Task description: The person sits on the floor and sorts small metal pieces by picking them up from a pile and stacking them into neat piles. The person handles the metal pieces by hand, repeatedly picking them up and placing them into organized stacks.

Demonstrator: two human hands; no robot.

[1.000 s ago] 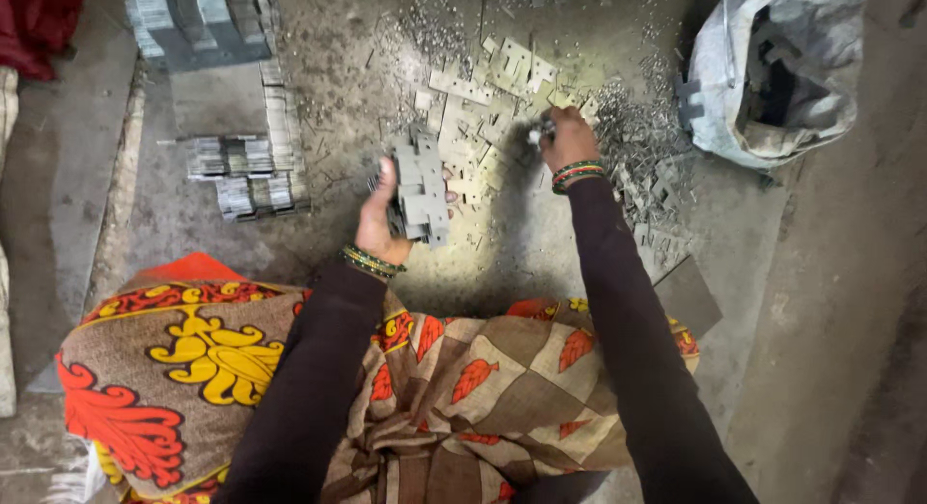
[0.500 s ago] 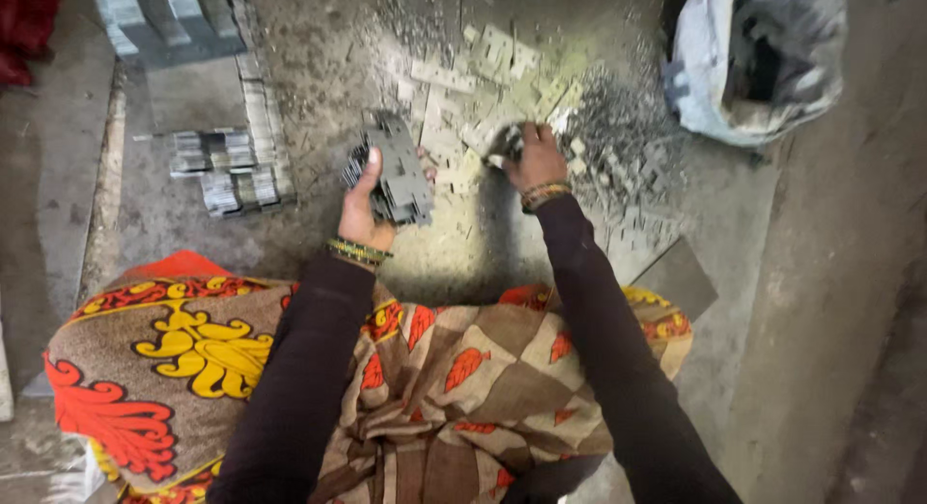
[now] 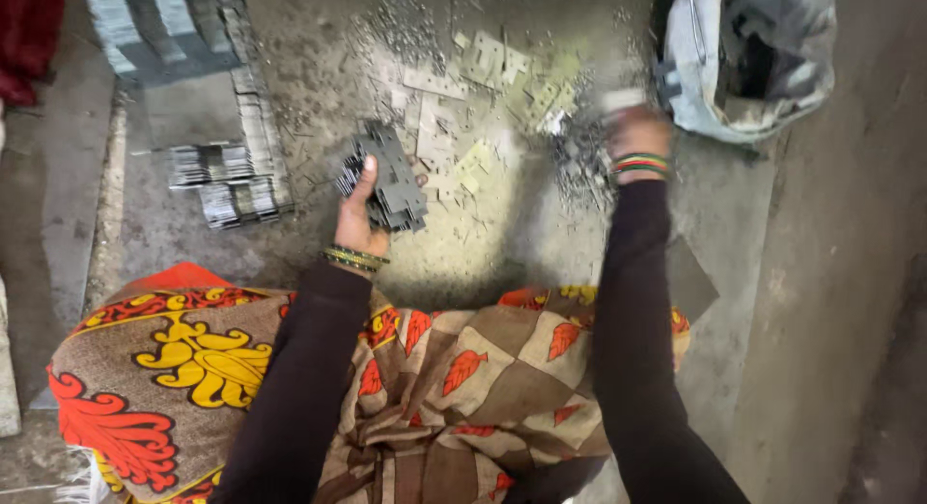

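Two hands, left hand (image 3: 359,214) gripping metal plates (image 3: 386,176)

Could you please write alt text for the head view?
Seen from above, a left hand grips a stack of grey metal plates, while the blurred right hand reaches among loose plates on a dusty concrete floor.

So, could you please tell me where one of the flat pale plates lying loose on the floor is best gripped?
Probably by a free edge of a flat plate, coming from above: it lies flush on the gritty floor, so fingertips would need to lift one side first.
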